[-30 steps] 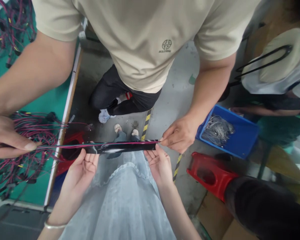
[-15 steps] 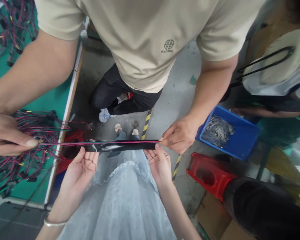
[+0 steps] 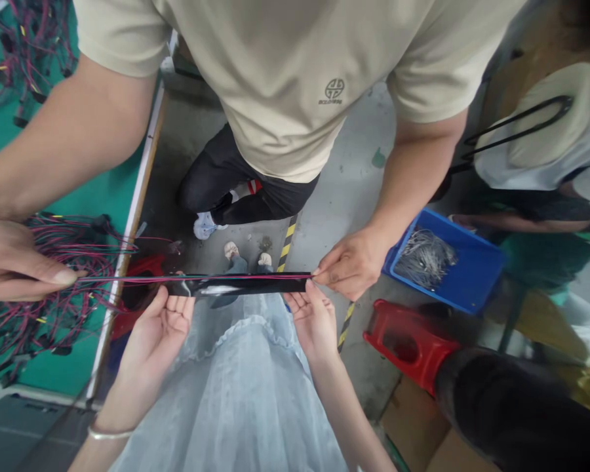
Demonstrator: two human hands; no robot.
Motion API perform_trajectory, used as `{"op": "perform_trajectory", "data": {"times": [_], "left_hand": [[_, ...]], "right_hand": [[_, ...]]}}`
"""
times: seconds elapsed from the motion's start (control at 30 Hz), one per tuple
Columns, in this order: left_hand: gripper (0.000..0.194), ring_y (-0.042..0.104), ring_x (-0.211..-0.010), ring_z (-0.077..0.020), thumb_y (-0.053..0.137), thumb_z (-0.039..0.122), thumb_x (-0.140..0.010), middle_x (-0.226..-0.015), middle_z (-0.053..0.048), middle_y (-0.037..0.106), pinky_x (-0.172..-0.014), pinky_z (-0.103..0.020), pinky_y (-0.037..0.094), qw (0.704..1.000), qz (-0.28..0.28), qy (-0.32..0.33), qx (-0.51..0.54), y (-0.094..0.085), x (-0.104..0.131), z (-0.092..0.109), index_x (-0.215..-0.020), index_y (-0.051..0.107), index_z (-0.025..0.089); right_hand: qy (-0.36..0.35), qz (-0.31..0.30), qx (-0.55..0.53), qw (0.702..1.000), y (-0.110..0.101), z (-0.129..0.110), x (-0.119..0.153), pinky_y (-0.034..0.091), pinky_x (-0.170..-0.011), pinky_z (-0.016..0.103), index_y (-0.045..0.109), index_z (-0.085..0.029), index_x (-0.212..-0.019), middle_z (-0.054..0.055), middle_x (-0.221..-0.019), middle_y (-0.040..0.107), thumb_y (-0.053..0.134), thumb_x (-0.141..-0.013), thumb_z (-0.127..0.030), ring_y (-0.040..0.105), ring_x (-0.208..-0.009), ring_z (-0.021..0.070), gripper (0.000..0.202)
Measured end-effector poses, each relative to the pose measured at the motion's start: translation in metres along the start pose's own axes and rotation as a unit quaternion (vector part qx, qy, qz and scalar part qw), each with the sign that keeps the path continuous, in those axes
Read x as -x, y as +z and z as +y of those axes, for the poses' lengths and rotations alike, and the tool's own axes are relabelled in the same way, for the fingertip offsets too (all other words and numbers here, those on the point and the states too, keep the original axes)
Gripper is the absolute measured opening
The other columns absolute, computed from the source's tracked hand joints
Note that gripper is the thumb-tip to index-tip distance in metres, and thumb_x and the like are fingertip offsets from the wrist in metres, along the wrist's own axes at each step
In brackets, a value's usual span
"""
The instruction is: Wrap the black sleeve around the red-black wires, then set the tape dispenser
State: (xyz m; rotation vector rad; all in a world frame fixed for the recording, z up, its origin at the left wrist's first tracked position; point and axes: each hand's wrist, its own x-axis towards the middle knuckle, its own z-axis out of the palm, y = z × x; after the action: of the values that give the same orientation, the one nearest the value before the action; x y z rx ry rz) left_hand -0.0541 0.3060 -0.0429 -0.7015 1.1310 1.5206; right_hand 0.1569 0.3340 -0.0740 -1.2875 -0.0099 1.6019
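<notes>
A glossy black strip of tape (image 3: 255,286) is stretched level across the middle of the head view. At its left end my left hand (image 3: 164,324) pinches it between thumb and fingers, palm up. My right hand (image 3: 314,321) grips the other end the same way. Thin pink and dark wires (image 3: 128,280) run along the strip's upper edge. A co-worker opposite holds these wires taut, one hand (image 3: 24,262) at the far left and the other hand (image 3: 351,265) just beside my right fingertips.
On the left, a green-topped table (image 3: 122,190) bears tangled wire bundles (image 3: 73,249). To the right stand a blue bin (image 3: 476,269) with grey wires and a red stool (image 3: 408,341). Another person sits at the far right. Striped tape (image 3: 288,242) marks the floor.
The view has shifted very slightly. Both my hands keep their hold on the black tape, and the co-worker's hands stay on the wires.
</notes>
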Motion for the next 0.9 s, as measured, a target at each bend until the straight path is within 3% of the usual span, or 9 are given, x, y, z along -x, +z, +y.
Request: {"op": "perform_trajectory", "data": {"times": [0.2,0.37,0.67,0.9], "left_hand": [[0.034,0.067,-0.084,-0.0134,0.027,0.017,-0.094,-0.089,-0.008,0.07,-0.077,-0.025,0.056,1.0,-0.014,0.003,0.007,-0.002,0.001,0.002,-0.11,0.057,0.012],[0.034,0.067,-0.083,-0.014,0.027,0.017,-0.094,-0.088,-0.009,0.07,-0.077,-0.026,0.056,1.0,-0.008,0.009,0.007,-0.002,0.005,0.002,-0.11,0.057,0.011],[0.031,0.066,-0.086,-0.0151,0.031,0.017,-0.093,-0.086,-0.009,0.07,-0.08,-0.026,0.055,0.999,-0.027,0.01,0.022,-0.006,0.004,0.003,-0.101,0.06,0.01],[0.027,0.065,-0.089,-0.0156,0.035,0.017,-0.092,-0.09,-0.01,0.069,-0.082,-0.028,0.055,0.999,-0.039,0.013,0.029,-0.01,0.0,0.007,-0.095,0.061,0.008]], "right_hand": [[-0.002,-0.006,-0.002,1.0,0.0,0.0,0.001,0.055,-0.068,0.025,0.068,-0.014,-0.074,0.004,-0.076,0.071,0.074,-0.064,-0.027,0.065,-0.067,0.0122,0.017],[0.001,-0.013,-0.008,1.0,0.0,-0.001,0.0,0.054,-0.063,0.023,0.068,-0.016,-0.069,0.002,-0.069,0.07,0.08,-0.056,-0.027,0.063,-0.06,0.0104,0.022],[0.023,-0.049,0.002,0.999,-0.009,0.0,0.001,0.054,-0.066,0.023,0.069,-0.021,-0.081,0.0,-0.078,0.071,0.081,-0.053,-0.034,0.066,-0.072,0.0116,0.033],[0.043,-0.043,0.003,0.998,-0.004,-0.002,0.007,0.056,-0.066,0.027,0.066,-0.022,-0.069,0.0,-0.075,0.07,0.076,-0.058,-0.037,0.065,-0.069,0.0125,0.022]]}}
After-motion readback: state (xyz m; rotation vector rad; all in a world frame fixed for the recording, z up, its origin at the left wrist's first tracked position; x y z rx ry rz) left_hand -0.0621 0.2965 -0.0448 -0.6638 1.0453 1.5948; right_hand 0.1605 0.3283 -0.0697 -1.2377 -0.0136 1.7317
